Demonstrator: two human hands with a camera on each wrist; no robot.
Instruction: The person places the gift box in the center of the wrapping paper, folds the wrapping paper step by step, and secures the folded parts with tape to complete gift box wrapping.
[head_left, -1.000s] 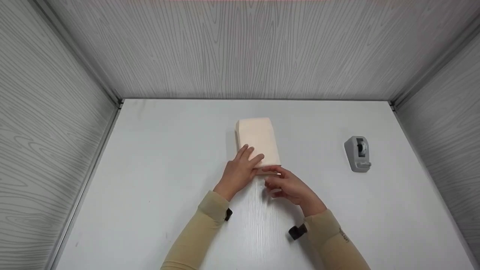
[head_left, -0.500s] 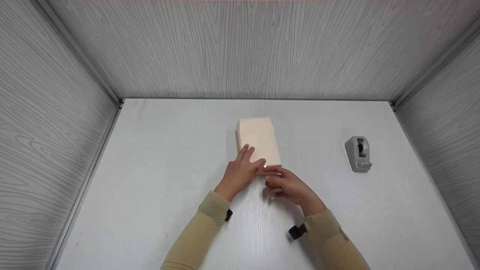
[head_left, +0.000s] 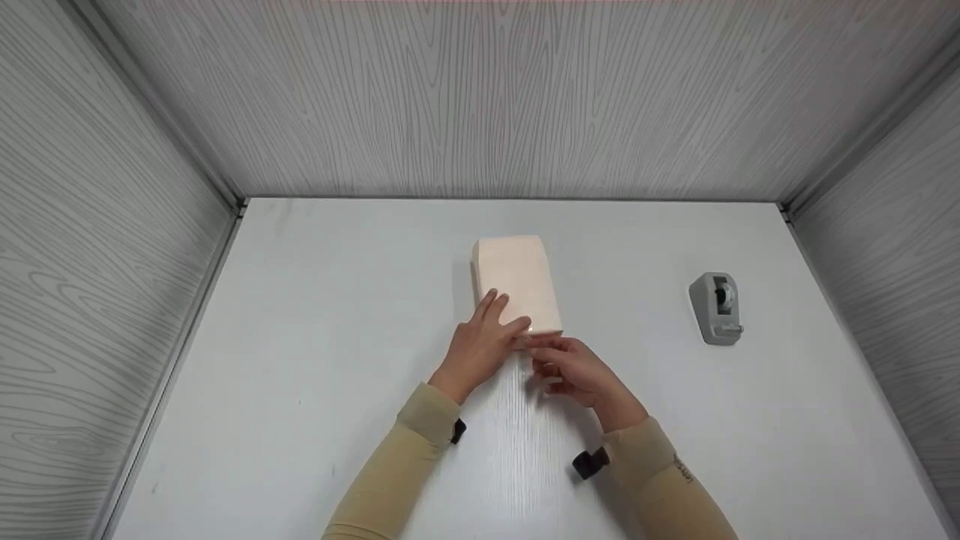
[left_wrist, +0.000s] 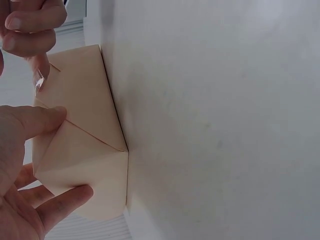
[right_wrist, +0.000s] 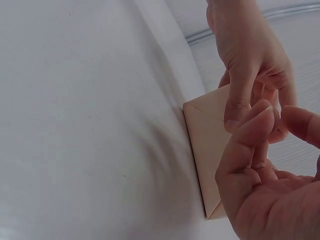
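A box wrapped in pale peach paper point(head_left: 517, 277) lies on the table, one end facing the person. My left hand point(head_left: 478, 345) holds its near left corner, with fingers spread over the top and side. In the left wrist view, the left thumb point(left_wrist: 47, 119) presses the folded paper flap point(left_wrist: 82, 155) on the end face. My right hand point(head_left: 581, 371) is at the same end, fingers bent and index fingertip close to the left thumb. A small piece of clear tape point(left_wrist: 39, 82) glints at the right fingertips, against the paper's edge.
A grey tape dispenser point(head_left: 716, 309) with a roll in it stands on the right of the white table point(head_left: 337, 300). Grey wood-grain panels point(head_left: 487, 97) enclose the table at the back and both sides. A black wrist camera point(head_left: 590, 463) hangs at the right cuff.
The right hand has shifted slightly left, and its fingers have drawn closer together at the box's end. The left thumb has moved a little lower toward the near edge. The box has stayed put.
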